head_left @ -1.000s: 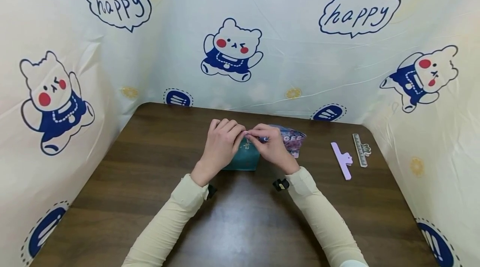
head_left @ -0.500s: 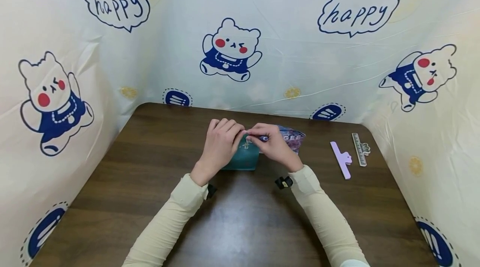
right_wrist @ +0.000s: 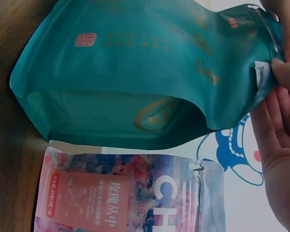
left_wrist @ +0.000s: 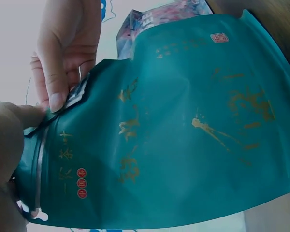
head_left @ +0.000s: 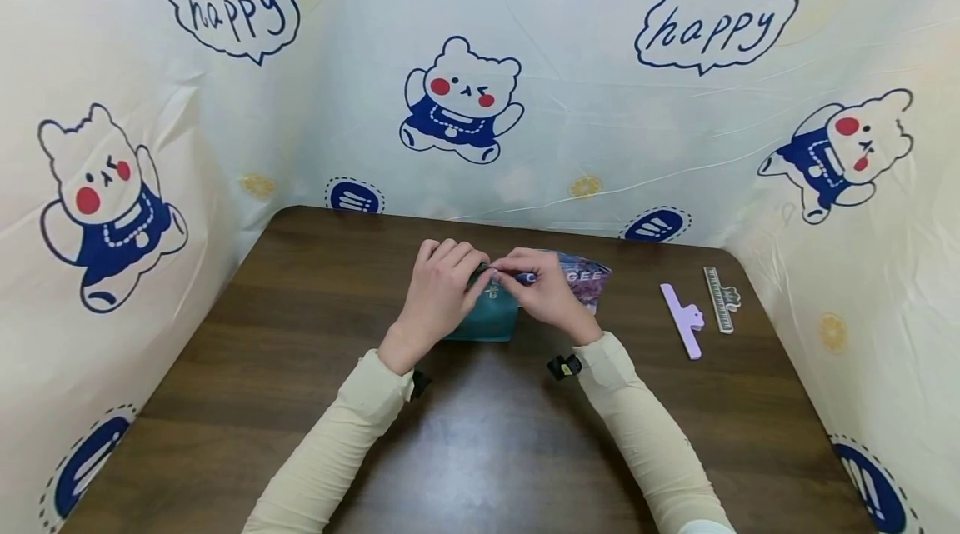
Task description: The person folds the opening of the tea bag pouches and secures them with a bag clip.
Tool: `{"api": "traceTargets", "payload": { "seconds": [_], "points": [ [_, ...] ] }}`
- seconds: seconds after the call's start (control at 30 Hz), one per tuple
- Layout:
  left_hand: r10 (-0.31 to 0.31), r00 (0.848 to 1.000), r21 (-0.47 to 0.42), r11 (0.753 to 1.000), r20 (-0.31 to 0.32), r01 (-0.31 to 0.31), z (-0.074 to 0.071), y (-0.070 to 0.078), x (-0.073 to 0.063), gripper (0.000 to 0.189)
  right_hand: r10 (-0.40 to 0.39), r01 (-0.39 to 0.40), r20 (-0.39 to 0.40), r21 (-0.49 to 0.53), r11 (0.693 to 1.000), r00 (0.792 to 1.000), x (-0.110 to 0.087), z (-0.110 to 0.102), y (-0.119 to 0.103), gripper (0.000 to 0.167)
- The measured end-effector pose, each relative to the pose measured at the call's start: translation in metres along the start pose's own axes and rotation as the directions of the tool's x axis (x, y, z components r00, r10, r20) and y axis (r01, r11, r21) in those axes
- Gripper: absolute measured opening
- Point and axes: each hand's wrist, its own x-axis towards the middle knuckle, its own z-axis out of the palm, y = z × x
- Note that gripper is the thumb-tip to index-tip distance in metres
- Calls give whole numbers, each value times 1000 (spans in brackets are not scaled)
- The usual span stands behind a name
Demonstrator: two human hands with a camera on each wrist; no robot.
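A teal-green tea bag [left_wrist: 159, 111] with gold lettering stands upright near the back of the table, its top partly hidden by fingers in the head view. At its top left, my left hand [head_left: 442, 288] grips the edge between thumb and fingers. My right hand [head_left: 546, 288] pinches the top right, thumb on the front face, beside a small silver-white flap [right_wrist: 262, 75] at the edge. A zip line [left_wrist: 41, 166] runs just below the top. The fingertips of both hands nearly meet at the edge.
Behind my right hand stands a purple-blue printed pouch [head_left: 588, 277], right of the tea bag. Further right on the brown table [head_left: 285, 334] lie a lilac clip [head_left: 684, 323] and a clear ruler-marked clip [head_left: 720, 301]. A printed curtain [head_left: 570, 126] closes off the back and sides.
Both hands stay at the bag's top. The right wrist has shifted slightly right, then partly back, and a dark part of the top edge now shows between the left thumb and fingers.
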Motion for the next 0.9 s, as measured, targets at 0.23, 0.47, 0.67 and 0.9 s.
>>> {"api": "traceTargets", "payload": {
  "seconds": [0.23, 0.47, 0.67, 0.9],
  "points": [
    [-3, 1000, 0, 1000, 4, 3, 0, -1, -2, 16, 11, -11, -14, 9, 1000, 1000, -2, 2, 1, 13],
    [-6, 1000, -16, 1000, -3, 6, 0, 1, -3, 13, 97, -99, 67, 34, 994, 993, -7, -3, 4, 16],
    [-19, 1000, -8, 1000, -7, 19, 1, 1, -3, 13, 93, -95, 113, 16, 995, 989, -10, -4, 9, 19],
    [-22, 999, -2, 1000, -32, 22, 2, 2, -3, 11, 27, -25, 35, -55, 998, 999, -10, 2, 12, 18]
  ]
}}
